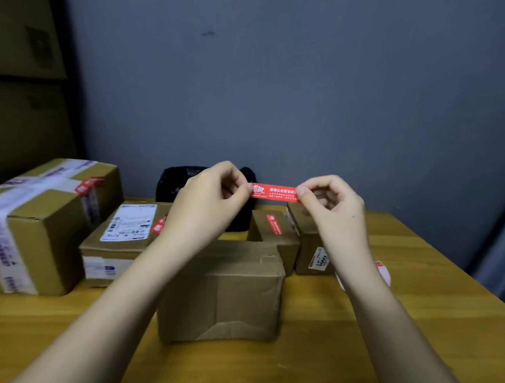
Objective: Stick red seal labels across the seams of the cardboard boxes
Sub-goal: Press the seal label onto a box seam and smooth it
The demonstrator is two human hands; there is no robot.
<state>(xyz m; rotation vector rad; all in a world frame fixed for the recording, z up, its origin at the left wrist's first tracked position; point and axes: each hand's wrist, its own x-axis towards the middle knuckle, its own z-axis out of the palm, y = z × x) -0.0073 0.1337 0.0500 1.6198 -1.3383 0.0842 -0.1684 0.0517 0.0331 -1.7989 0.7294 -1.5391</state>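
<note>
A red seal label (274, 192) with white print is stretched flat in the air between my two hands. My left hand (214, 195) pinches its left end and my right hand (331, 199) pinches its right end. Directly below, near me on the wooden table, stands a plain cardboard box (222, 293) with a creased front. Behind it are other boxes that carry red labels: a large taped box (44, 224) at the left, a flat box (124, 232) with a white shipping slip, and a small box (275, 232).
Another small box (309, 242) stands at the right rear. A roll of labels (384, 272) lies on the table (414, 283) behind my right forearm. A black bag (174, 183) sits against the grey wall. Stacked cartons fill the dark far left.
</note>
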